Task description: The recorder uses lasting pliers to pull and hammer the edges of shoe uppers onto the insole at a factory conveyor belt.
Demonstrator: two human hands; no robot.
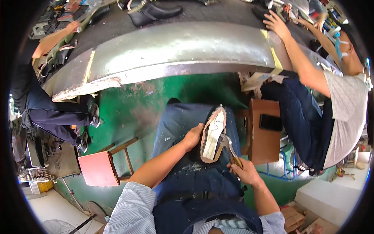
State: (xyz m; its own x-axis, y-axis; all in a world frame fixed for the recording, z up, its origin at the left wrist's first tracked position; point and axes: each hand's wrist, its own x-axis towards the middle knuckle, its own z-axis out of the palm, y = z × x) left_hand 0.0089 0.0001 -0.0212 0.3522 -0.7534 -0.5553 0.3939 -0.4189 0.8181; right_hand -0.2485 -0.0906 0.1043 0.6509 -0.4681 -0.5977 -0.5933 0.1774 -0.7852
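An unfinished shoe (212, 136) lies sole-up over my thighs, its pale insole showing a dark pen mark and its pleated upper edge folded in around the rim. My left hand (193, 138) is closed around the shoe's left side, with most of the fingers hidden beneath it. In my right hand (245, 171) are metal pincers (233, 153), the fingers wrapped around their handles. The curved head of the pincers is at the right edge of the shoe near the insole. Whether the jaws pinch the upper there, I cannot make out.
Ahead runs a metal-edged workbench (167, 43) with a black shoe (154, 12) on it. A pink-topped stool (99, 168) is at left. A brown stool (265, 144) bearing a phone (270, 122) stands right. Other people work on both sides, one hand (277, 25) resting on the bench.
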